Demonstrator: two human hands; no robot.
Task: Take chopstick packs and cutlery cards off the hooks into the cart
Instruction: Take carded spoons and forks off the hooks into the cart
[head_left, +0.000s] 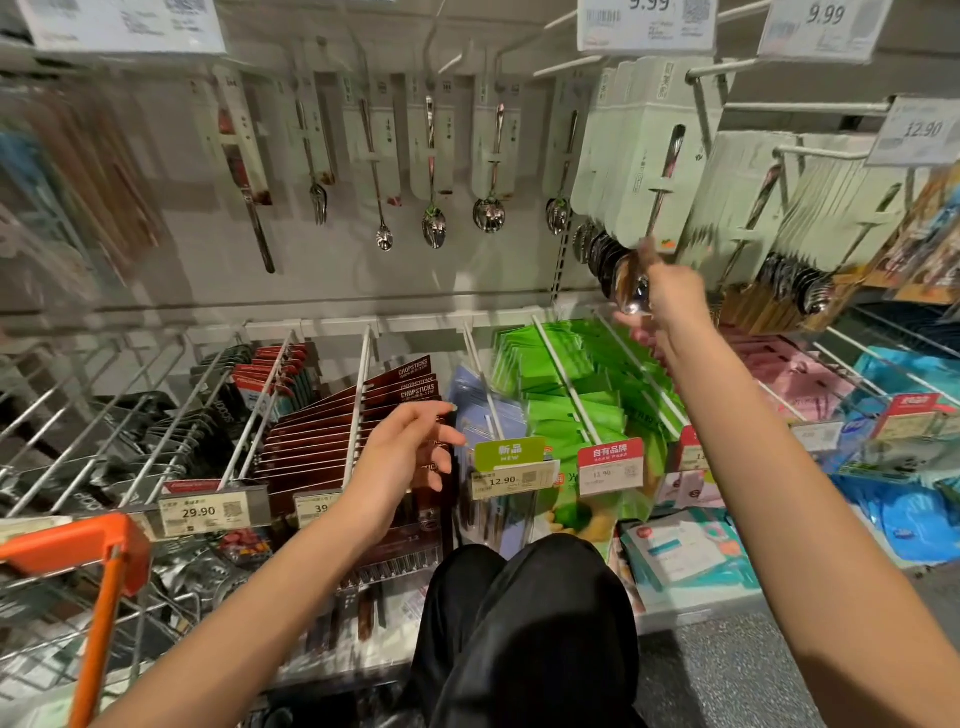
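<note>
Black-trousered knees (524, 613) sit nearest, low in the middle of the view, so the person appears to be crouching before the display. At the near left stands the cart (111, 556), its orange handle and wire basket already holding some dark and patterned packets.

Beyond the knees, the left hand (410, 457) hovers with fingers spread and relaxed, holding nothing, just in front of the dark red chopstick packs (332, 431) that hang in a deep row on a long hook. Green packs (582, 395) hang on hooks further right.

Farther off and higher, to the right, the right hand (670, 296) is raised to a front spoon card (649, 176), one of a thick stack of pale cutlery cards on a peg. Its fingers appear to pinch the spoon's bowl end, though motion blur hides the exact grip.

The main risk is a pull on the spoon rather than the card: the card could tear at its hanging hole or the spoon slip out of its slots. Dragging at an angle might also bring several cards behind along the peg and drop them. With attention up and to the right, the free left hand could brush the chopstick packs and knock one off short of the cart.
</note>
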